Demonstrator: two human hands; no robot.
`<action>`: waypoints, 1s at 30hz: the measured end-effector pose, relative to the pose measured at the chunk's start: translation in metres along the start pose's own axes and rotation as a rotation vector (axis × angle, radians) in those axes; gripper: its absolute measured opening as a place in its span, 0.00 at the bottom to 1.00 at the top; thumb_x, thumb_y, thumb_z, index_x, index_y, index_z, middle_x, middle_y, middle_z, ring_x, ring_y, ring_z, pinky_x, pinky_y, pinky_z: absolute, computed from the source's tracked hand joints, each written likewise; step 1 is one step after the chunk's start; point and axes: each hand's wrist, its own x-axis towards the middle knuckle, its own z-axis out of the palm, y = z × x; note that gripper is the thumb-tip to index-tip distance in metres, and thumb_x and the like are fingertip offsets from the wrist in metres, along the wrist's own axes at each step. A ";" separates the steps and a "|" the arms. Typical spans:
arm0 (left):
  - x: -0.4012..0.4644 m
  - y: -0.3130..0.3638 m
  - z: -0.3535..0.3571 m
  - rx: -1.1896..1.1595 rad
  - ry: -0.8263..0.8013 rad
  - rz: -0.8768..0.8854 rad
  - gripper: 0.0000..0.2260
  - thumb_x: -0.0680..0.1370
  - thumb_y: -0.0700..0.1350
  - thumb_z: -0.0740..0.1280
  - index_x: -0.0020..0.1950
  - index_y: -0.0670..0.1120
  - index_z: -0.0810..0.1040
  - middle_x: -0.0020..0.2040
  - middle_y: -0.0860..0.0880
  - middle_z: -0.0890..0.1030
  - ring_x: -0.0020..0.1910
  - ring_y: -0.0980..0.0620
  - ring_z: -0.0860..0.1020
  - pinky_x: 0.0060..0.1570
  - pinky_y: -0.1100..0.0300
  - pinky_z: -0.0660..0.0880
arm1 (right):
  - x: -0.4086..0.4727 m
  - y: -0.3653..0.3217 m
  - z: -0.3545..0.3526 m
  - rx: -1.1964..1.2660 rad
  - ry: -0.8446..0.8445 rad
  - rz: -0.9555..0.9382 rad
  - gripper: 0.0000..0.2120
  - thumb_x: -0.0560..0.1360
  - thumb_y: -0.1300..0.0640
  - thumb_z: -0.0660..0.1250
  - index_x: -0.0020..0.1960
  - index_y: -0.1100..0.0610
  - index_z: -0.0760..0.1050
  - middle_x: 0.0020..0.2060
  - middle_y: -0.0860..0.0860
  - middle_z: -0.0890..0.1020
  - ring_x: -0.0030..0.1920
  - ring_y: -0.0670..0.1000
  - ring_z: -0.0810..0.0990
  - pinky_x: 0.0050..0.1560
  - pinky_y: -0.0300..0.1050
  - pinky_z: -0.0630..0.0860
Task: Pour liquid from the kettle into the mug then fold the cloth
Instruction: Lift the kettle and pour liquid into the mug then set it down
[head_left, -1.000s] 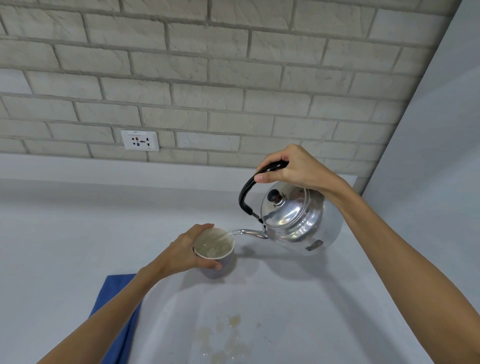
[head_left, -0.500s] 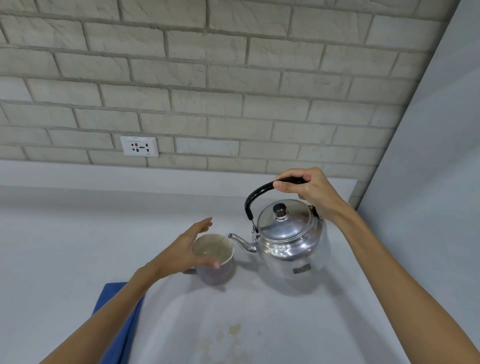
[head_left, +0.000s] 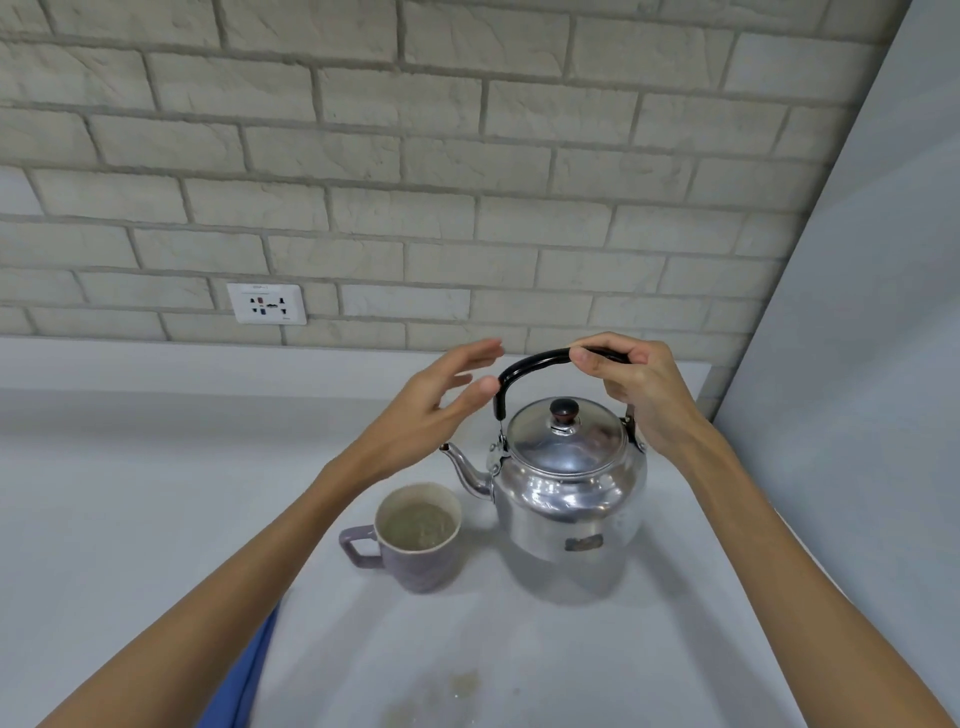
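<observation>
Kettle (head_left: 566, 483) upright on the table (head_left: 130, 493), shiny metal, lid on, spout aimed left toward the mug (head_left: 415, 535). Mug just beside the kettle to its left, apart from the spout tip, handle turned left, holding a pale murky liquid well up toward the rim. Right hand (head_left: 639, 395) on top of the kettle's black handle (head_left: 524, 369), fingers (head_left: 587, 358) curled over it in a closed hold. Left hand (head_left: 436, 410) raised above and behind the mug, spread wide and holding nothing, fingertips near the left end of the handle; touching it or not, impossible to tell. Only a thin blue strip of the cloth (head_left: 249, 670) visible at the bottom edge, mostly hidden under the left forearm, so folded or flat cannot be told. Faint yellowish stains (head_left: 457, 686) on the table nearer the camera. Behind, a pale brick wall (head_left: 467, 182) with a white socket (head_left: 266, 304); a plain grey panel on the right. By the look of things, pouring done: kettle set down level, mug filled, no stream at the spout. Remaining, as judged: letting go of the handle, then reaching down-left for the cloth and folding it, apparently not yet begun. Worth minding the full mug so close to the path of the left arm.
</observation>
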 end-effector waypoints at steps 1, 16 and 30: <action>0.006 0.004 0.003 -0.003 -0.006 0.009 0.24 0.77 0.58 0.58 0.71 0.52 0.66 0.69 0.57 0.72 0.67 0.65 0.69 0.64 0.74 0.65 | 0.001 0.000 -0.001 0.006 0.006 0.001 0.10 0.66 0.51 0.74 0.43 0.56 0.83 0.24 0.40 0.74 0.22 0.40 0.67 0.25 0.26 0.62; 0.062 -0.048 0.034 0.042 -0.032 -0.212 0.16 0.81 0.52 0.57 0.59 0.43 0.76 0.42 0.51 0.77 0.40 0.55 0.75 0.42 0.69 0.71 | 0.032 0.071 0.009 -0.006 0.016 0.138 0.05 0.73 0.54 0.71 0.48 0.53 0.83 0.38 0.40 0.83 0.41 0.35 0.78 0.42 0.29 0.74; 0.105 -0.115 0.042 0.166 -0.081 -0.294 0.15 0.82 0.53 0.52 0.54 0.45 0.73 0.34 0.51 0.68 0.32 0.53 0.66 0.32 0.65 0.64 | 0.080 0.132 0.014 0.065 0.077 0.276 0.05 0.74 0.62 0.70 0.49 0.60 0.81 0.41 0.48 0.82 0.39 0.36 0.80 0.39 0.24 0.72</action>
